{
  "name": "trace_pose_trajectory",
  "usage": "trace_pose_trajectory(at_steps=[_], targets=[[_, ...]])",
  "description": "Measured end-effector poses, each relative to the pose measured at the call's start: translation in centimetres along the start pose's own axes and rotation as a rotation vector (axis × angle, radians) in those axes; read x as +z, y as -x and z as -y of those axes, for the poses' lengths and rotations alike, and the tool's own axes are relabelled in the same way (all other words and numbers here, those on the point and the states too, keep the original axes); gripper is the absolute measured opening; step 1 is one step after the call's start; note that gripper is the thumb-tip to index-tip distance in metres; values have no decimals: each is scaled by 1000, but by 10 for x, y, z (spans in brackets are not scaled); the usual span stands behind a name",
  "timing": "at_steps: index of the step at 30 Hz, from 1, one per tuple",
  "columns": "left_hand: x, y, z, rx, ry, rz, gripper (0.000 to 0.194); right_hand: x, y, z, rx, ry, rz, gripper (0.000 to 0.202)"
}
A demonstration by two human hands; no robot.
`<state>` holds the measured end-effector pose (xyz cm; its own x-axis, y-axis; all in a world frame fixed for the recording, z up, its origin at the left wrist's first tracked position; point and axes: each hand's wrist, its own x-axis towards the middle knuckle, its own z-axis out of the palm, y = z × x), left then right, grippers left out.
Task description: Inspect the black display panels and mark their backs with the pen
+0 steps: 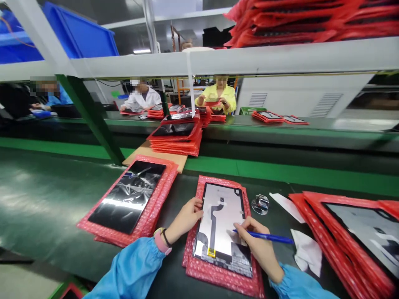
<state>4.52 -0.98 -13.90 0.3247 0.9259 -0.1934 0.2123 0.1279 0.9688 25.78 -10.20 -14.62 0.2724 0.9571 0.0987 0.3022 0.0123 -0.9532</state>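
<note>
In front of me a tablet screen panel (229,211) lies with its silver back up on red bubble-wrap bags (224,282). A dark ribbon cable with a yellow end runs down its back. My left hand (186,216) rests at the panel's left edge, fingers loosely curled against it and holding nothing. My right hand (257,241) grips a blue pen (276,238), its tip close to the panel's lower right part. Left of these, another screen panel (129,199) lies glossy black side up on red bubble wrap.
A metal tape dispenser (260,204) and crumpled white paper (307,251) sit right of the panel. Stacked panels in red bags (346,232) lie at far right, another stack (177,139) behind. A green post (93,120) and white shelf (218,62) stand ahead; people work beyond.
</note>
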Motion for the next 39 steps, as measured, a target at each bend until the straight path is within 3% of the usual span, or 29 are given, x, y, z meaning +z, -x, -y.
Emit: trace_pose_trajectory(at_steps=[11, 20, 23, 30, 35, 39], targets=[[-9, -4, -9, -135, 123, 31, 23, 6, 7, -4, -55, 111, 23, 38], [-13, -5, -21, -232, 298, 116, 32, 4, 5, -4, 38, -30, 31, 39], [-8, -6, -25, -178, 326, 79, 37, 1, 3, -1, 80, -121, 63, 41], [27, -1, -33, -100, 410, 133, 50, 1, 2, 3, 127, -314, 161, 48], [27, 0, -35, -40, 418, 66, 49, -7, 1, -3, 55, -373, 62, 51], [15, 3, -53, 38, 420, 46, 41, -30, -8, 6, -38, -470, -90, 43]])
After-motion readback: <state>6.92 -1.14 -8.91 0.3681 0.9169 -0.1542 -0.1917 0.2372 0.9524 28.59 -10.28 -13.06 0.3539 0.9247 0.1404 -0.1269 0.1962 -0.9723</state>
